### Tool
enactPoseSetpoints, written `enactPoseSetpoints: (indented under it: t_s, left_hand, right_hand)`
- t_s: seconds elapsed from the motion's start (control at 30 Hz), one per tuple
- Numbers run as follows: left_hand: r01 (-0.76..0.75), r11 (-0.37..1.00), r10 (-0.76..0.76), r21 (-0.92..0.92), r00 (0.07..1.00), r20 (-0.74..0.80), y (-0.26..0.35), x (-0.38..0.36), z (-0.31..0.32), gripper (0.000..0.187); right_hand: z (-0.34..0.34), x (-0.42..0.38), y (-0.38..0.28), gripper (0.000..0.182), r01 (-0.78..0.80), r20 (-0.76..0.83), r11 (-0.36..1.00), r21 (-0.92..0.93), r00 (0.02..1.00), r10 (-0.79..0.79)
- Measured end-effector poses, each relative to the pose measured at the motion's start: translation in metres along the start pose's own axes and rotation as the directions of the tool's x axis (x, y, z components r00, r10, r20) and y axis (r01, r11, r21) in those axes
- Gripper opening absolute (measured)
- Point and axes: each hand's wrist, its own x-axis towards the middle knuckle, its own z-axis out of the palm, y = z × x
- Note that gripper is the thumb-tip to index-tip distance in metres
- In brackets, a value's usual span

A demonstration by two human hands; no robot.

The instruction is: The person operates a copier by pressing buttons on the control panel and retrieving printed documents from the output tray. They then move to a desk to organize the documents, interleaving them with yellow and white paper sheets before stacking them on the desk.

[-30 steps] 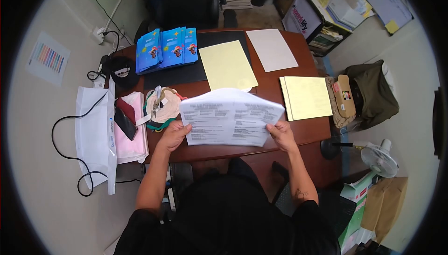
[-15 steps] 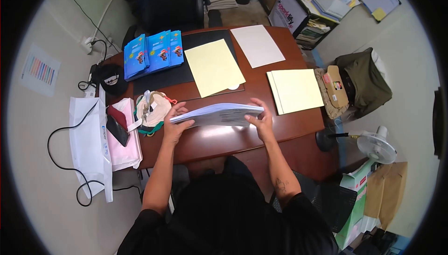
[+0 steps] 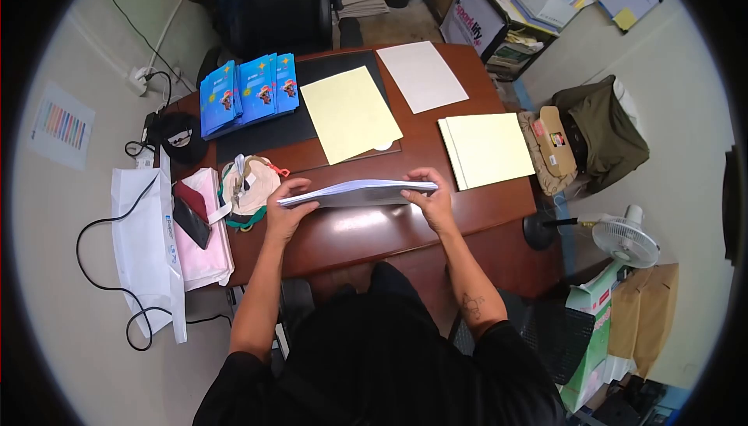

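Note:
A stack of white paper sheets (image 3: 360,197), seen almost edge-on and slightly bowed, is held over the front of the desk. My left hand (image 3: 286,212) grips its left end, thumb on the near side and fingers behind. At the right end, my right hand (image 3: 433,204) pinches the stack the same way. Dark print shows faintly on the near face. Beyond it lie a pale yellow sheet (image 3: 351,114), a white sheet (image 3: 423,77) and, to the right, a pile of pale yellow sheets (image 3: 489,150).
Blue booklets (image 3: 253,92) are piled on a dark desk mat (image 3: 269,142) at the back left. Nearer are a cloth bundle with straps (image 3: 251,188), a phone (image 3: 191,223) and a pink package (image 3: 210,251). A fan (image 3: 626,240) and a bag (image 3: 600,134) stand right.
The paper stack is less bowed and its near face is seen more edge-on. Both hands still grip its ends. The whole view has shifted slightly.

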Motion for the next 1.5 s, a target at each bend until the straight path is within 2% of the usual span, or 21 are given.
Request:
enactPoseSetpoints:
  t_s: [0.07, 0.1, 0.17, 0.2, 0.37, 0.43, 0.53, 0.57, 0.6, 0.7, 0.73, 0.8, 0.83, 0.87, 0.97, 1.0, 1.07, 1.2, 1.3, 1.4, 1.5]
  left_hand:
    - [0.095, 0.995, -0.096, 0.034, 0.995, 0.036, 0.000, -0.003, 0.007, 0.032]
    - [0.032, 0.991, -0.036, 0.127, 0.999, 0.022, 0.003, 0.000, 0.009, 0.029]
    - [0.057, 0.996, -0.054, 0.061, 0.997, -0.061, 0.008, -0.003, 0.010, 0.024]
    - [0.072, 0.996, -0.069, 0.053, 0.996, -0.052, 0.005, -0.002, 0.008, 0.024]
    - [0.133, 0.991, -0.132, 0.017, 0.991, -0.025, -0.014, 0.004, 0.000, 0.024]
    - [0.088, 0.995, -0.088, 0.052, 0.996, -0.018, -0.003, 0.002, -0.003, 0.026]
    - [0.000, 0.999, 0.004, 0.033, 0.995, -0.099, -0.004, -0.001, 0.000, 0.032]
    - [-0.037, 0.999, 0.038, 0.014, 0.989, -0.142, -0.007, -0.003, 0.002, 0.035]
    - [0.041, 0.999, -0.041, -0.001, 0.996, -0.085, -0.010, -0.006, 0.001, 0.039]
    - [0.130, 0.991, -0.134, -0.039, 0.980, -0.146, -0.023, -0.014, 0.011, 0.039]
    - [0.094, 0.993, -0.108, -0.071, 0.967, -0.233, -0.022, -0.016, 0.014, 0.040]
    - [0.000, 0.998, -0.012, -0.056, 0.978, -0.208, -0.023, -0.015, 0.017, 0.045]
    - [-0.044, 0.998, 0.033, -0.048, 0.979, -0.199, -0.023, -0.015, 0.017, 0.048]
    - [0.019, 0.997, -0.029, -0.072, 0.989, -0.147, -0.024, -0.019, 0.019, 0.042]
    - [0.070, 0.988, -0.096, -0.136, 0.976, -0.194, -0.039, -0.012, 0.013, 0.033]
    - [0.030, 0.986, -0.068, -0.163, 0.971, -0.227, -0.037, -0.012, 0.016, 0.025]
    - [0.035, 0.992, -0.059, -0.118, 0.977, -0.207, -0.037, -0.015, 0.010, 0.031]
    - [-0.016, 0.994, -0.008, -0.110, 0.977, -0.215, -0.007, -0.014, 0.020, 0.036]
    - [0.154, 0.988, -0.153, 0.017, 0.988, -0.038, -0.028, -0.008, 0.010, 0.035]
    - [0.073, 0.997, -0.072, 0.027, 0.996, -0.056, -0.026, -0.007, 0.014, 0.029]
    - [0.043, 0.993, -0.031, 0.114, 0.994, -0.106, -0.014, -0.011, 0.027, 0.025]
  right_hand:
    - [0.006, -0.002, -0.001, 0.030, -0.069, 0.025, 0.997, -0.035, 0.997, 0.070]
    - [0.006, -0.001, -0.001, 0.029, -0.068, 0.012, 0.997, -0.024, 0.998, 0.068]
    - [0.006, 0.000, -0.003, 0.029, -0.073, -0.014, 0.997, -0.003, 0.997, 0.073]
    - [0.003, 0.003, 0.000, 0.024, 0.008, -0.021, 0.999, -0.038, 1.000, -0.009]
    - [0.004, 0.007, -0.003, 0.022, -0.083, 0.039, 0.992, -0.090, 0.995, 0.087]
    - [0.003, 0.005, -0.013, 0.022, -0.122, 0.042, 0.989, -0.079, 0.991, 0.126]
    - [0.000, 0.003, -0.002, 0.029, -0.007, -0.026, 0.997, -0.075, 1.000, 0.005]
    - [-0.001, 0.002, 0.002, 0.032, -0.032, -0.031, 0.998, -0.057, 0.999, 0.030]
    - [0.001, -0.001, 0.004, 0.034, -0.058, -0.036, 0.998, -0.039, 0.998, 0.056]
    - [0.005, -0.006, 0.013, 0.039, -0.053, -0.094, 0.999, 0.009, 0.994, 0.054]
    - [0.007, -0.007, 0.007, 0.040, -0.016, -0.127, 1.000, 0.024, 0.992, 0.019]
    - [0.010, -0.009, 0.007, 0.039, 0.061, -0.205, 0.996, 0.058, 0.978, -0.048]
    - [0.009, -0.007, 0.014, 0.038, 0.058, -0.177, 0.997, 0.043, 0.983, -0.050]
    - [0.009, -0.008, 0.021, 0.037, 0.050, -0.146, 0.998, 0.029, 0.988, -0.046]
    - [0.014, -0.005, 0.016, 0.031, -0.001, -0.125, 0.992, 0.123, 0.992, 0.017]
    - [0.015, -0.005, 0.014, 0.031, 0.005, -0.131, 0.991, 0.136, 0.991, 0.013]
    - [0.014, -0.006, 0.014, 0.028, 0.008, -0.129, 0.982, 0.190, 0.992, 0.017]
    - [0.008, -0.009, 0.015, 0.030, 0.031, -0.138, 0.994, 0.104, 0.990, -0.016]
    - [0.001, -0.005, 0.027, 0.027, -0.043, -0.030, 0.999, 0.022, 0.999, 0.043]
    - [-0.001, -0.003, 0.025, 0.023, -0.005, -0.038, 0.999, 0.046, 0.999, 0.007]
    - [-0.008, -0.001, 0.034, 0.023, -0.029, -0.006, 0.989, -0.145, 1.000, 0.028]
